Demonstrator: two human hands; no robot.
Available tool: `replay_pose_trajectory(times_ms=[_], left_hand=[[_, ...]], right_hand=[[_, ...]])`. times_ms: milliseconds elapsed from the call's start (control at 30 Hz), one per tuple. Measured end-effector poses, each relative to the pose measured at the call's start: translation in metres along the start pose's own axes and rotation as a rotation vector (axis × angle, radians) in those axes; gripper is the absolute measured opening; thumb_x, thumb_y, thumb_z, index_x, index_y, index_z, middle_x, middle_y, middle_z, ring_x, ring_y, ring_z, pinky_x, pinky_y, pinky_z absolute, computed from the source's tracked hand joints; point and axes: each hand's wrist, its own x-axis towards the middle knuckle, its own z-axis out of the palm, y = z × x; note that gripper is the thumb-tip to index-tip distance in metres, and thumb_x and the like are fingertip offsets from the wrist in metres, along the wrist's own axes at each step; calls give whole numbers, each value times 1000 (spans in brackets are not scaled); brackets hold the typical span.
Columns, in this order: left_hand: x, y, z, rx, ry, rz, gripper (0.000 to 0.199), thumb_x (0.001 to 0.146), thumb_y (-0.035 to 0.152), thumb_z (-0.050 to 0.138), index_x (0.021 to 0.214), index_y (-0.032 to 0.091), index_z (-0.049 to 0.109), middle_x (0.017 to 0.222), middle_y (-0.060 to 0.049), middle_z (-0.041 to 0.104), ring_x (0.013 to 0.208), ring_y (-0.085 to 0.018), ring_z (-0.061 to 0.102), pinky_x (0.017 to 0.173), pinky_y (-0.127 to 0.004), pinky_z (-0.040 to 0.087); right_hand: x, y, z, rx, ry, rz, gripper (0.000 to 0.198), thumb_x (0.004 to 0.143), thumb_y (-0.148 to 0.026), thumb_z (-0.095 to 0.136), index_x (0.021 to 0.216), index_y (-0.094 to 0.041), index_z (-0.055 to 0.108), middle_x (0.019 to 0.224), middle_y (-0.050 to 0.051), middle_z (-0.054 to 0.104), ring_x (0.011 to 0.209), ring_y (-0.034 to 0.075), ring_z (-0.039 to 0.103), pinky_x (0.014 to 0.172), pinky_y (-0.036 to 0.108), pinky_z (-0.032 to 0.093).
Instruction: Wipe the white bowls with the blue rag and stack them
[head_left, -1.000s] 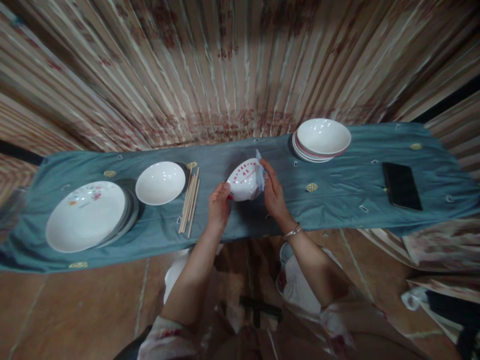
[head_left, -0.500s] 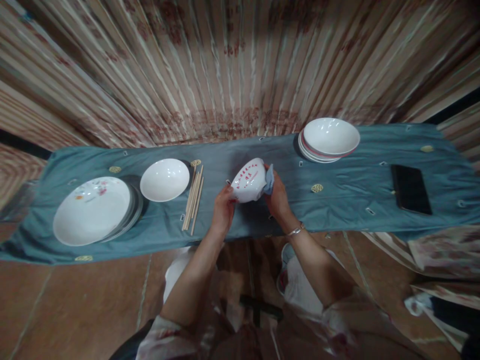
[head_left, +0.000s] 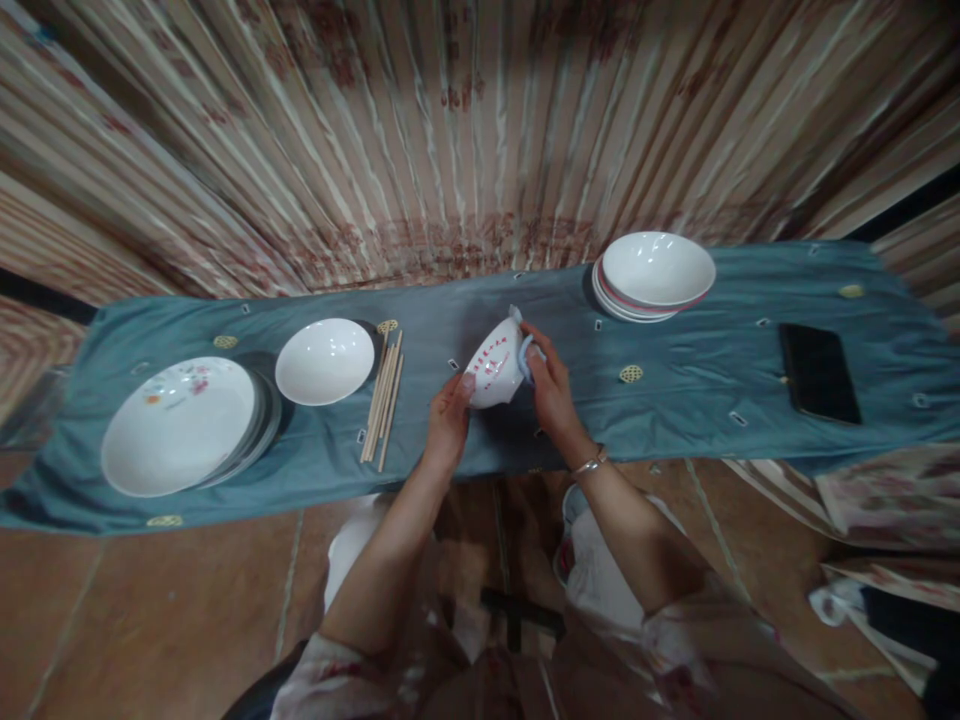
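A white bowl (head_left: 495, 366) with red lettering on its outside is tilted on its side above the middle of the table. My left hand (head_left: 448, 415) grips its left edge, thumb on the outer wall. A light blue cloth (head_left: 529, 358) is bunched in my right hand (head_left: 553, 392), whose fingers press it against the bowl's right side at the rim and base. A bit of cloth sticks up over the bowl's top edge. Left of my hands lies a bundle of several wooden chopsticks (head_left: 382, 400).
A single white bowl (head_left: 325, 362) sits left of the chopsticks, and a stack of large plates (head_left: 180, 425) stands at the far left. At the back right is a stack of bowls (head_left: 658, 270). A black phone-like slab (head_left: 820, 373) lies right on the blue tablecloth (head_left: 675, 420).
My right hand has shifted up and turned with the cloth around the bowl's rim. The bowl has tilted more steeply, while my left hand still holds its left edge.
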Motion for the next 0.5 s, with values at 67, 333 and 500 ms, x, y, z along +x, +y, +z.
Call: replay_pose_trajectory(times_ms=[67, 333, 500], left_hand=[[0, 1, 1, -21, 1, 11, 47, 72, 61, 80, 89, 17, 78, 87, -8, 78, 101, -28, 72, 89, -38, 56], [3, 7, 1, -104, 90, -44, 49, 62, 59, 89, 83, 17, 78, 86, -9, 79, 109, -32, 72, 93, -39, 58], [7, 6, -1, -164, 180, -83, 53, 62, 57, 89, 90, 13, 77, 89, -10, 80, 110, -30, 72, 97, -39, 57]], right_hand=[[-2, -8, 0, -69, -36, -92, 59, 96, -64, 52, 138, -26, 62, 149, 8, 61, 143, 24, 52, 125, 46, 35], [8, 0, 1, -59, -83, -72, 60, 97, -67, 48, 138, -26, 63, 149, 7, 61, 143, 24, 52, 126, 47, 34], [15, 29, 9, 49, -57, 67, 65, 100, -68, 37, 141, -24, 60, 149, 8, 62, 142, 22, 53, 124, 45, 38]])
